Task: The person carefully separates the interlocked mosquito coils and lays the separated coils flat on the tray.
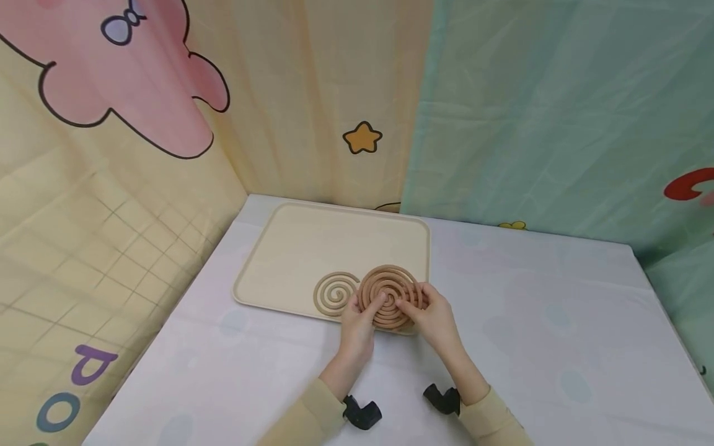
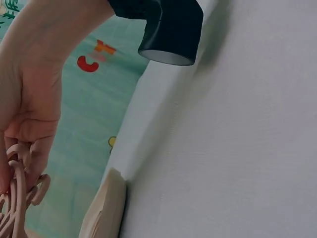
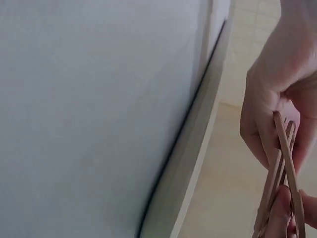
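Brown mosquito coils (image 1: 388, 282), stacked and overlapping, are held up over the front right corner of a cream tray (image 1: 334, 238). My left hand (image 1: 357, 328) grips their left side, its thumb lying across the spiral's front. From the other side my right hand (image 1: 437, 316) pinches them, thumb near the centre. Edge-on in the right wrist view, the coil layers (image 3: 283, 168) cross and splay slightly apart. Part of a coil (image 2: 20, 193) also shows between the left fingers in the left wrist view. A single paler coil (image 1: 336, 294) lies flat on the tray, left of the held ones.
The tray stands on a white-covered table (image 1: 530, 322), toward its back left. Printed cloth curtains (image 1: 519, 111) rise behind and beside the table. Black camera mounts (image 1: 362, 414) sit at both wrists, close to the beige sleeves.
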Available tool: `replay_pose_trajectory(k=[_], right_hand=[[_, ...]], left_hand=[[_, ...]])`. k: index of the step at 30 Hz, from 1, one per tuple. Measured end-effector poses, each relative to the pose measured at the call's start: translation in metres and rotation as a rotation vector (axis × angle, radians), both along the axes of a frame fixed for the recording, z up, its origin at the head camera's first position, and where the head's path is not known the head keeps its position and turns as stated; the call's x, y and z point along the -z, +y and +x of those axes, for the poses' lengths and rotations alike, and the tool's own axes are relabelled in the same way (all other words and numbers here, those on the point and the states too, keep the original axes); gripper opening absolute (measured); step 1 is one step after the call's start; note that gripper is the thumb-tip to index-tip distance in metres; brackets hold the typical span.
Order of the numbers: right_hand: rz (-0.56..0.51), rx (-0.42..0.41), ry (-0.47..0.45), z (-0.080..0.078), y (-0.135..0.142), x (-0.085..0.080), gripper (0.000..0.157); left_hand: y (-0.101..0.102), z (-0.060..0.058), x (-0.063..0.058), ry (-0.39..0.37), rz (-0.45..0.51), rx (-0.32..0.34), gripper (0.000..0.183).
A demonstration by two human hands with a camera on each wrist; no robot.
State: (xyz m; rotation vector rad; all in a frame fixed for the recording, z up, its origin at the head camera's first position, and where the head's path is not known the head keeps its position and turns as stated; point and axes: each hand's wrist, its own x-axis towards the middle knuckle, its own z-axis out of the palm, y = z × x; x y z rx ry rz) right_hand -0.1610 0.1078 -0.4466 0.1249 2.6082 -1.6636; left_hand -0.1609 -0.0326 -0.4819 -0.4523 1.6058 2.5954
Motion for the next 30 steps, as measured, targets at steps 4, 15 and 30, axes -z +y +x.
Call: replay_pose_trajectory(k=[4, 15, 30], right_hand=[[0.022, -0.072, -0.012, -0.005, 0.013, -0.009, 0.025], [0.097, -0.312, -0.004, -0.008, 0.036, -0.021, 0.021], [0.171, -0.573, 0.152, -0.004, 0.039, -0.026, 0.017]], left_hand=[[-0.004, 0.000, -0.004, -0.022, 0.068, 0.165, 0.055], [-0.035, -0.008, -0.019, -0.086, 0.330, 0.674, 0.080], [-0.055, -0.009, -0.023, -0.067, 0.093, 0.912, 0.060]])
